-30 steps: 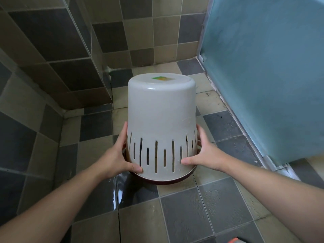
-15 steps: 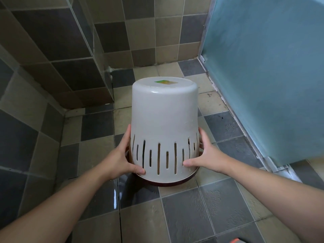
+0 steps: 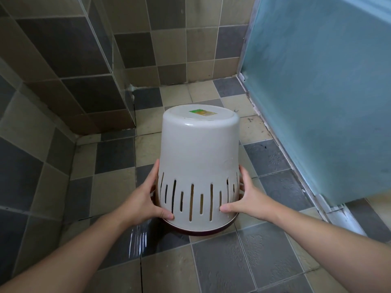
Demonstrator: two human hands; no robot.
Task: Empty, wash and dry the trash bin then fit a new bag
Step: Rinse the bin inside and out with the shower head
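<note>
Your left hand at nine o'clock and right hand at three o'clock grip the upturned trash bin above the wet floor.

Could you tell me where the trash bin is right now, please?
In the head view the trash bin sits centre frame, upside down over the tiled floor, gripped near its rim between the left hand and right hand.

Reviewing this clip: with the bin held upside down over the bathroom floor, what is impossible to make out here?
Head view, the only one:
- Inside of the bin: hidden by its own wall, so clean or dirty is unknown.
- Sticker on the base: too small to read.
- Left hand and right hand: fingers behind the bin, so the grip is only partly visible.
- Far rim: hidden by the bin, so floor contact is unclear.
</note>
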